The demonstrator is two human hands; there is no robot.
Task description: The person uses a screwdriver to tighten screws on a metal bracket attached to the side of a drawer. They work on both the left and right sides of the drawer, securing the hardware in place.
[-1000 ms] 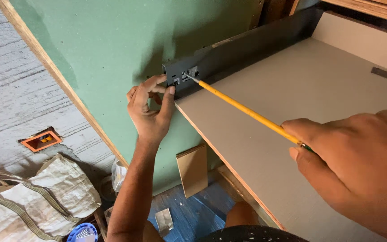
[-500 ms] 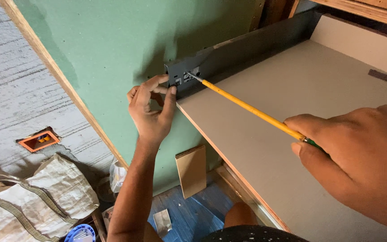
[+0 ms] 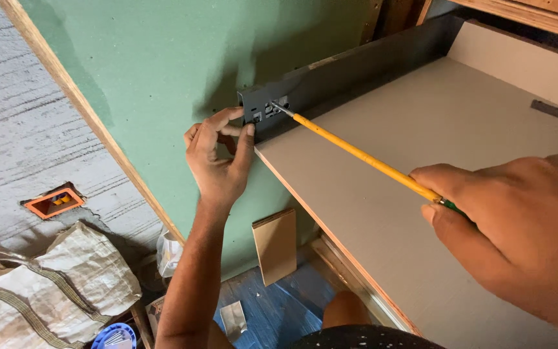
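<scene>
Left hand (image 3: pixel 217 161) pinches bracket (image 3: pixel 266 111); right hand (image 3: pixel 518 226) grips screwdriver (image 3: pixel 356 152).

Bracket (image 3: pixel 265 111) at panel (image 3: pixel 421 168) corner, bag (image 3: pixel 46 291) apparently below-left.

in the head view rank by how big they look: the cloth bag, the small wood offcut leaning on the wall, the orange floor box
1. cloth bag, cut off by the frame edge
2. wood offcut
3. orange floor box

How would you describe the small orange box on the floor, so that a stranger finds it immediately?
Start at the large green board leaning on the left and follow its wooden edge down to the grey floor. There, just above the pale cloth bag, lies the orange box. It is the only bright orange, open rectangular frame among the dull things nearby.
</scene>
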